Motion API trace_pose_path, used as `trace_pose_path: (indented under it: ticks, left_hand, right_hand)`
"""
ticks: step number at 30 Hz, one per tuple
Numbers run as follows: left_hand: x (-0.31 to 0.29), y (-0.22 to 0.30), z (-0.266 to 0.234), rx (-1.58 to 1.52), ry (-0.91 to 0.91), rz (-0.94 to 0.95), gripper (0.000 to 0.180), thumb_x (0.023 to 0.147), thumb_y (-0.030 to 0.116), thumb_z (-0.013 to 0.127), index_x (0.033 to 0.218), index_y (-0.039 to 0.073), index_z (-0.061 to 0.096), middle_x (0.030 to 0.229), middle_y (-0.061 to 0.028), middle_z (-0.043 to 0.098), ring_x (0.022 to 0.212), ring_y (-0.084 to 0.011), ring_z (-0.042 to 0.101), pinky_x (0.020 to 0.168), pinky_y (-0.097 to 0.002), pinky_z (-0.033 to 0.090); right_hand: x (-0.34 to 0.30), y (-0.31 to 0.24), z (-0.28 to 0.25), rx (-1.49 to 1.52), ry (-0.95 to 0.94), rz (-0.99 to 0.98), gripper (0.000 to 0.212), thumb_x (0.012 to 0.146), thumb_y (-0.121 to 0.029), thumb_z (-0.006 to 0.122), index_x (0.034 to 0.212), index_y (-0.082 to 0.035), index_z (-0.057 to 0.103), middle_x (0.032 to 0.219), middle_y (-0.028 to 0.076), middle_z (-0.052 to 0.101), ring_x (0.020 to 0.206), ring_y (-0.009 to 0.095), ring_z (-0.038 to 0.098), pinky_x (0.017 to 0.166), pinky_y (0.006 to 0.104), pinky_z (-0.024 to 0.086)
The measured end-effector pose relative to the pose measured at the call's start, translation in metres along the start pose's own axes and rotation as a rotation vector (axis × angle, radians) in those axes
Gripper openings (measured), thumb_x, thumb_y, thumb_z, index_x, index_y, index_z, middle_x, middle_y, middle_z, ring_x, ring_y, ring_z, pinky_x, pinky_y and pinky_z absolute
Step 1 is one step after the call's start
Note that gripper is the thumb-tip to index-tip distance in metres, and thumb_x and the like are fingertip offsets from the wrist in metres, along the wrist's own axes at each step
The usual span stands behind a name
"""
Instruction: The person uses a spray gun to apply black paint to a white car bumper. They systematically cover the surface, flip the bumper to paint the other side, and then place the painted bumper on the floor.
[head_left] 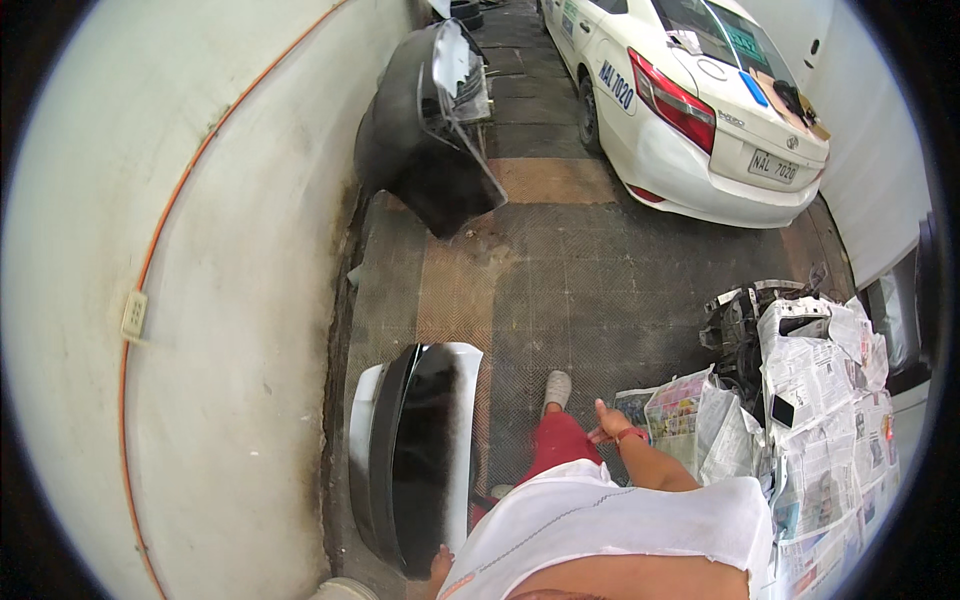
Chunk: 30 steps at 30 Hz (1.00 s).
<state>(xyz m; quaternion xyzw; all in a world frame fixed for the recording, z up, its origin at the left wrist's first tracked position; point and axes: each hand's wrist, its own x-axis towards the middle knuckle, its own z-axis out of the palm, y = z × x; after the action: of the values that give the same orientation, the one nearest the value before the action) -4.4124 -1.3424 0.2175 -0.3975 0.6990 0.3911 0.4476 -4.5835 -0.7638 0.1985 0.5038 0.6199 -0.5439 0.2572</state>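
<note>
A car trunk lid (435, 450), glossy black with pale silver-white edges and a spoiler-like ridge, stands by the wall on my left. My left hand (442, 563) is at its near right corner, fingers closed on the edge; part of the hand is hidden at the picture's bottom. My right hand (606, 422) hangs in front of my red trousers (562, 440), thumb and fingers apart, holding nothing. A red band circles that wrist. Newspaper sheets (690, 410) lie just to the right of it.
Newspaper covers a large car part (825, 390) on the right, with a dark phone (783, 411) on it. A black bumper (420, 130) leans along the left wall. A white car (700, 110) is parked ahead. An orange cable with an outlet box (134, 316) runs along the wall.
</note>
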Motion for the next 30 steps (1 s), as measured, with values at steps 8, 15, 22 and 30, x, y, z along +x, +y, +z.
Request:
trace_pose_path:
  ticks: [8,15,22,30]
  left_hand:
    - [0.006,0.188,0.069,0.258,0.036,0.181,0.061,0.106,0.059,0.052,0.111,0.0,0.067,0.096,-0.0139,0.071,0.092,-0.0286,0.069,0.083,-0.045,0.053]
    - [0.069,0.453,0.13,0.168,0.261,0.407,0.057,0.106,0.055,0.056,0.105,0.0,0.074,0.084,-0.0131,0.072,0.081,-0.0266,0.068,0.08,-0.045,0.054]
    - [0.042,0.733,0.189,0.329,0.147,0.705,0.059,0.106,0.048,0.059,0.139,0.0,0.065,0.137,-0.0222,0.069,0.129,-0.0343,0.066,0.111,-0.0415,0.048]
    - [0.078,1.021,0.284,0.465,-0.171,0.752,0.064,0.106,0.05,0.059,0.152,0.006,0.056,0.146,-0.0203,0.065,0.133,-0.0316,0.064,0.112,-0.041,0.048]
  right_hand:
    - [0.103,-0.071,-0.077,-0.643,-0.012,-0.413,0.078,0.105,-0.064,0.052,0.142,0.004,0.061,0.123,0.025,0.075,0.111,0.036,0.074,0.101,0.0439,0.055]
    - [0.166,-0.173,-0.227,-0.457,0.151,-0.329,0.078,0.103,-0.065,0.053,0.136,0.004,0.066,0.127,0.025,0.073,0.122,0.04,0.069,0.105,0.0454,0.051]
    - [0.236,-0.285,-0.3,-0.139,0.272,-0.284,0.071,0.104,-0.058,0.055,0.141,0.001,0.064,0.139,0.027,0.066,0.134,0.042,0.061,0.113,0.0467,0.047]
    - [0.272,-0.386,-0.311,-0.412,0.281,-0.153,0.069,0.104,-0.056,0.059,0.127,0.008,0.069,0.106,0.019,0.077,0.096,0.036,0.073,0.09,0.0434,0.056]
